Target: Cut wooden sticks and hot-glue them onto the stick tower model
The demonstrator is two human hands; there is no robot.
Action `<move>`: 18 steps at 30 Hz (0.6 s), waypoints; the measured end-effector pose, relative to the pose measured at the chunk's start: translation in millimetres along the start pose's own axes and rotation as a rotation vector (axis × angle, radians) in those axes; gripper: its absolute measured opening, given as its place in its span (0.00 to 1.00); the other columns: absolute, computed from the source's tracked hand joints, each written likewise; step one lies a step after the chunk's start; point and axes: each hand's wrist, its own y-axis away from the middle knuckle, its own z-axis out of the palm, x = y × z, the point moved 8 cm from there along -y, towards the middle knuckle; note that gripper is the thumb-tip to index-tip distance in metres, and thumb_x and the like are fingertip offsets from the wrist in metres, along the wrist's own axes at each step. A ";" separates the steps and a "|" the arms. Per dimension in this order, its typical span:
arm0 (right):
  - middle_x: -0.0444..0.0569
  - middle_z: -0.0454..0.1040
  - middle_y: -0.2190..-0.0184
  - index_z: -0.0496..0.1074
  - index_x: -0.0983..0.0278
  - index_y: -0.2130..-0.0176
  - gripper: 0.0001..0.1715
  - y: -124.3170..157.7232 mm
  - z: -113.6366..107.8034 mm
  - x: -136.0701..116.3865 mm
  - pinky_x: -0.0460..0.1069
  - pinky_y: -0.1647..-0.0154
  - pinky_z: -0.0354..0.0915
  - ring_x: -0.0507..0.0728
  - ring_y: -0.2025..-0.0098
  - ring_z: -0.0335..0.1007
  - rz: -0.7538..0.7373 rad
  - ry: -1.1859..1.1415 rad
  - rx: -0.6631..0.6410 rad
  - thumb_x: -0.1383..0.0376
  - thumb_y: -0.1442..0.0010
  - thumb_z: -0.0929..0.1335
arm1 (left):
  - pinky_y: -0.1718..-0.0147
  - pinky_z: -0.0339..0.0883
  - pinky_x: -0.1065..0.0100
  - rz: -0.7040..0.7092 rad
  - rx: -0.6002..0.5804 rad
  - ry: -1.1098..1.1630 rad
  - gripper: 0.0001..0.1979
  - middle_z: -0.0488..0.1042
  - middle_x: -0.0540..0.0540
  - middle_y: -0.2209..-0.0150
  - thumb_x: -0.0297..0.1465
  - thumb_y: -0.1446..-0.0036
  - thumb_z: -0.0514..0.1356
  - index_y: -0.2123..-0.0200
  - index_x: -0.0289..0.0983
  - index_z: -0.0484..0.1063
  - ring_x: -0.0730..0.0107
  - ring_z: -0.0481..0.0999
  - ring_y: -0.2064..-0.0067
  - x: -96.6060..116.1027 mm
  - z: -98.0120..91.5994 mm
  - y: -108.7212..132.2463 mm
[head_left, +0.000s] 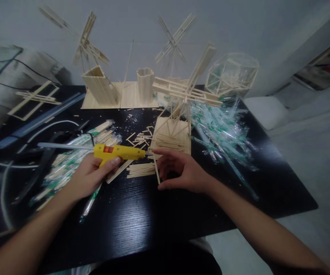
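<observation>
My left hand [91,173] is closed round the handle of a yellow hot glue gun [127,152], a clear glue stick [64,146] poking out of its back end. The gun's nozzle points right, at the upper end of a short thin wooden stick [156,170]. That stick is pinched by its ends between the thumb and a finger of my right hand [180,170]. Just left of it lies a row of cut wooden sticks [140,170]. Behind my right hand, more sticks [169,141] are piled on the wooden base [186,131] of a windmill-like model [186,93].
On the black table [165,214], packaged sticks [67,164] lie at left and empty-looking plastic wrappers [222,130] at right. Stick offcuts [142,138] litter the middle. A wooden tower [101,86], a round tower [145,86] and a polyhedral stick frame [233,74] stand behind.
</observation>
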 end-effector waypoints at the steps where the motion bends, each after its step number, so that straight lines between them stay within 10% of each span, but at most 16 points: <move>1: 0.43 0.76 0.59 0.71 0.55 0.38 0.50 -0.1 0.0 -0.7 0.50 0.56 0.77 0.50 0.63 0.75 0.000 -0.003 -0.002 0.72 0.57 0.83 | 0.82 0.57 0.71 -0.007 0.015 0.008 0.26 0.68 0.50 0.82 0.52 0.38 0.59 0.76 0.37 0.74 0.73 0.64 0.80 0.4 -1.5 -0.3; 9: 0.42 0.74 0.61 0.72 0.53 0.41 0.46 -1.2 -27.2 -23.6 0.47 0.61 0.74 0.51 0.62 0.73 -0.150 0.004 0.160 0.72 0.56 0.83 | 0.63 0.70 0.66 -0.092 0.402 -0.454 0.25 0.82 0.44 0.62 0.54 0.41 0.61 0.56 0.38 0.79 0.58 0.80 0.62 9.0 -48.7 4.2; 18: 0.43 0.74 0.60 0.70 0.54 0.43 0.44 1.6 -41.9 -38.8 0.49 0.59 0.75 0.53 0.59 0.75 -0.186 0.062 0.280 0.69 0.55 0.83 | 0.51 0.66 0.54 -0.167 0.163 -0.997 0.27 0.78 0.31 0.50 0.40 0.36 0.54 0.39 0.31 0.69 0.43 0.77 0.51 17.7 -39.3 -8.8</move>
